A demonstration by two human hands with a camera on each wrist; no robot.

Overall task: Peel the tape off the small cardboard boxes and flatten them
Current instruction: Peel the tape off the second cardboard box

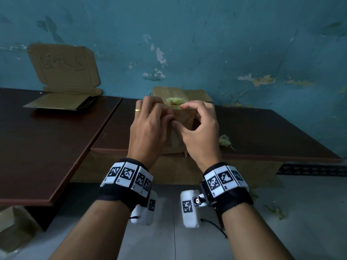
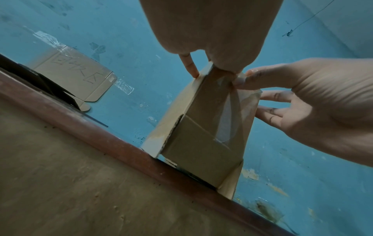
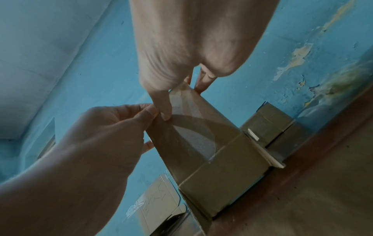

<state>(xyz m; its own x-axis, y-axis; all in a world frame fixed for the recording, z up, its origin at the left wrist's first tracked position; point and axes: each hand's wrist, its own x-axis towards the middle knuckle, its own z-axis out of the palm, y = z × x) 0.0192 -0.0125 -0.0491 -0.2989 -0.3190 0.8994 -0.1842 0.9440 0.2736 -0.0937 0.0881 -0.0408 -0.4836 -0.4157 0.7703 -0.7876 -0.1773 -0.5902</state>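
A small brown cardboard box (image 1: 185, 121) stands upright at the front edge of the dark table (image 1: 262, 128). Clear tape (image 3: 191, 137) runs down its near face and looks partly lifted, with a pale patch under it. My left hand (image 1: 166, 116) pinches the tape's edge at the box's upper corner, as the right wrist view shows (image 3: 154, 111). My right hand (image 1: 179, 115) grips the box's top, thumb (image 3: 164, 110) on the near face and fingers behind. A second taped box (image 1: 197, 93) stands behind it against the wall.
A yellowish wad of peeled tape (image 1: 176, 100) lies on the rear box; another wad (image 1: 224, 140) lies on the table at right. An opened flat box (image 1: 63, 76) with writing leans on the blue wall at the left. A second tabletop (image 1: 47, 137) adjoins on the left.
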